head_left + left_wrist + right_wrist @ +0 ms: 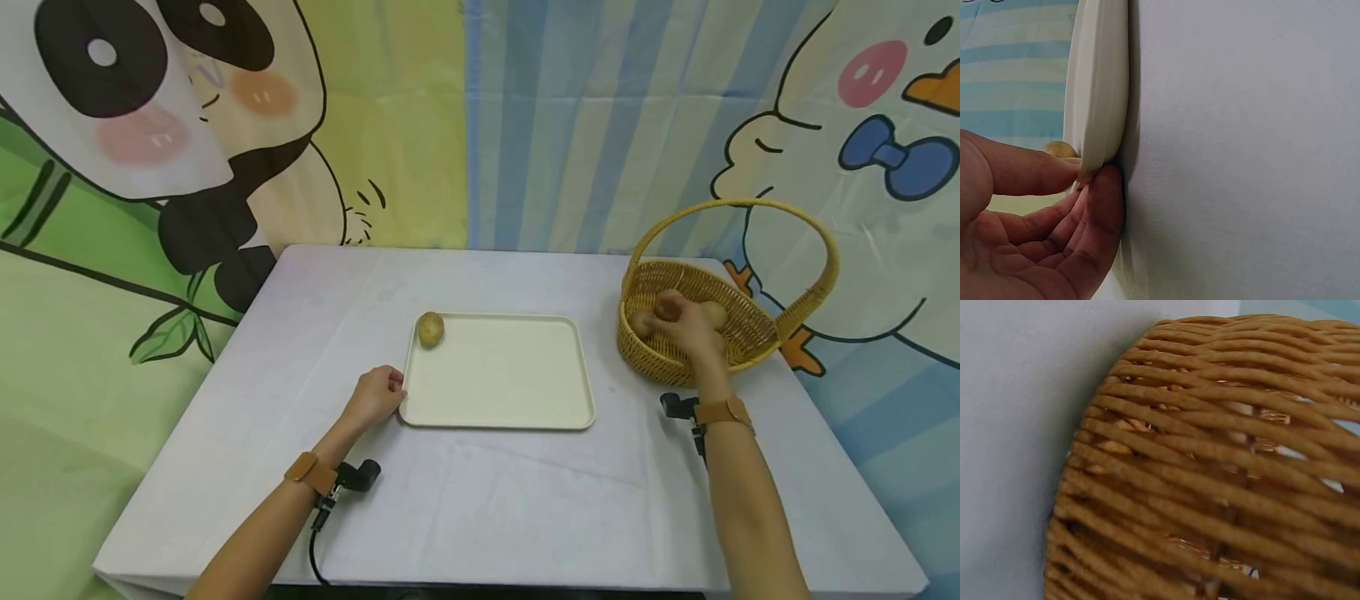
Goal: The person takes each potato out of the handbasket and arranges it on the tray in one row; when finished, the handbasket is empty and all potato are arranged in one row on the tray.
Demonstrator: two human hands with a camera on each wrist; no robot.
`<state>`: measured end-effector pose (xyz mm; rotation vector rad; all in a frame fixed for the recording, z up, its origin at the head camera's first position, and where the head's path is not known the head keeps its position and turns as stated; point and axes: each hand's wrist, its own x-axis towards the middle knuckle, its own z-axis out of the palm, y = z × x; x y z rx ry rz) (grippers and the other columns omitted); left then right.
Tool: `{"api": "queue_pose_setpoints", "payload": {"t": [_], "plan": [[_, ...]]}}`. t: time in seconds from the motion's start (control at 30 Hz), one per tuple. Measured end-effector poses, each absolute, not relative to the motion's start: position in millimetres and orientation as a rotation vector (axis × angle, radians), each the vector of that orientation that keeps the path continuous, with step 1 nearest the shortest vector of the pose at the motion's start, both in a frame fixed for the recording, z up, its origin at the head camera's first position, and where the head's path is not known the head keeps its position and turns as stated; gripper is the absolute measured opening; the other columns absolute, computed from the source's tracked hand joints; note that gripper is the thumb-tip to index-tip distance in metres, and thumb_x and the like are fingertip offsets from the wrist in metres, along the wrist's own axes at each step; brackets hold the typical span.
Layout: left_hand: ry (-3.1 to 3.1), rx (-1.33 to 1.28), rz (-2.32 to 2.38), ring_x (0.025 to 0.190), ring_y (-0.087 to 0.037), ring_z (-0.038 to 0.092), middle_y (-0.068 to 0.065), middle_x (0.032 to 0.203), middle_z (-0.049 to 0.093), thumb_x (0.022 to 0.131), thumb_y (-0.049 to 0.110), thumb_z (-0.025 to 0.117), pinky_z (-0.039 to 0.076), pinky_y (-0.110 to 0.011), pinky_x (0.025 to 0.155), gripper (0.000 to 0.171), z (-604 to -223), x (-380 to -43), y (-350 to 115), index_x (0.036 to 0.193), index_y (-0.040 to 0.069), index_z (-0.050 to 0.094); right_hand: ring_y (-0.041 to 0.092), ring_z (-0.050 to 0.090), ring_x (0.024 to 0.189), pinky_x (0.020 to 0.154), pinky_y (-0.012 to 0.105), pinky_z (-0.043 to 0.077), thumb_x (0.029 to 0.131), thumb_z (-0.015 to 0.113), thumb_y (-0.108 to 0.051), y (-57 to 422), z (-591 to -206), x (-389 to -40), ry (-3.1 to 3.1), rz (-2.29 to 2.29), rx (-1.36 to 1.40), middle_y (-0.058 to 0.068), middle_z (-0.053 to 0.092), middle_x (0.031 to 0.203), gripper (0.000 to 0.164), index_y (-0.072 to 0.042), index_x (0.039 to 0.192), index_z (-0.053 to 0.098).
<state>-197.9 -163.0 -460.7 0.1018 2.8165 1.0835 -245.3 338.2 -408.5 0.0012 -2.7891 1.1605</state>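
My left hand (375,395) pinches the left edge of a cream tray (502,375), near its front corner. In the left wrist view, the thumb lies over the rim and curled fingers are beneath it. A potato (431,330) sits in the tray's back left corner. My right hand (686,325) reaches into a wicker basket (652,360), its fingers and thumb at the potatoes (641,323) inside. Another potato (714,314) lies right of the hand. Only the woven wall (1210,456) fills the right wrist view, hiding the fingers, so I cannot tell whether they grip a potato.
The basket's tall arched handle (738,202) rises over the right hand. A white cloth covers the table (480,508). Behind it hangs a cartoon-printed curtain (540,125). Each wrist wears a strapped camera, the left one (358,475) trailing a cable.
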Motion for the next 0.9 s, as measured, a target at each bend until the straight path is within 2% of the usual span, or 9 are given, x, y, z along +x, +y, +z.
{"api": "queue_pose_setpoints", "payload": {"t": [0.17,0.33,0.47,0.57,0.77,0.9], "plan": [[2.810,0.098,1.086,0.076,-0.022,0.054,-0.013,0.086,0.060,0.081,0.001,0.061,0.045,-0.031,0.065,0.019,-461.1,-196.0,-162.9,0.098,-0.007,0.059,0.048,0.036,0.121,0.098,0.058,0.031,0.089,0.062,-0.017,335.8,-411.3,-253.0,-2.933,1.007,0.007,0.034,0.042,0.130,0.057,0.011,0.133,0.039],[2.804,0.099,1.093,0.074,-0.021,0.054,-0.012,0.084,0.059,0.081,0.001,0.062,0.045,-0.030,0.065,0.019,-460.3,-194.3,-161.5,0.097,-0.007,0.059,0.050,0.039,0.115,0.096,0.057,0.032,0.087,0.061,-0.016,335.0,-416.6,-260.9,-2.994,0.933,0.050,0.037,0.045,0.124,0.055,0.015,0.128,0.042],[2.803,0.102,1.098,0.074,-0.021,0.054,-0.011,0.082,0.059,0.080,0.001,0.062,0.045,-0.030,0.064,0.019,-459.6,-194.3,-160.4,0.097,-0.007,0.059,0.051,0.038,0.115,0.097,0.057,0.030,0.087,0.060,-0.017,336.4,-421.1,-266.1,-3.055,0.901,0.023,0.035,0.045,0.124,0.053,0.013,0.128,0.043],[2.803,0.101,1.094,0.073,-0.020,0.054,-0.011,0.083,0.059,0.081,0.001,0.062,0.045,-0.030,0.064,0.019,-459.6,-194.8,-160.1,0.097,-0.007,0.059,0.052,0.034,0.119,0.100,0.058,0.027,0.087,0.061,-0.018,337.4,-422.3,-268.0,-3.086,0.876,0.004,0.035,0.042,0.128,0.058,0.013,0.131,0.040],[2.793,0.089,1.101,0.072,-0.020,0.054,-0.011,0.082,0.059,0.081,0.001,0.062,0.045,-0.029,0.062,0.019,-459.0,-196.1,-161.1,0.099,-0.007,0.058,0.051,0.040,0.114,0.096,0.059,0.031,0.084,0.063,-0.016,332.8,-412.8,-263.6,-3.018,0.884,0.004,0.033,0.046,0.124,0.054,0.011,0.128,0.046],[2.792,0.086,1.103,0.072,-0.020,0.054,-0.011,0.082,0.059,0.082,0.001,0.062,0.045,-0.028,0.061,0.020,-458.8,-197.4,-162.3,0.099,-0.007,0.058,0.050,0.043,0.111,0.092,0.059,0.036,0.085,0.065,-0.021,327.8,-395.1,-258.6,-2.955,0.860,-0.001,0.034,0.047,0.123,0.057,0.010,0.129,0.045]]}}
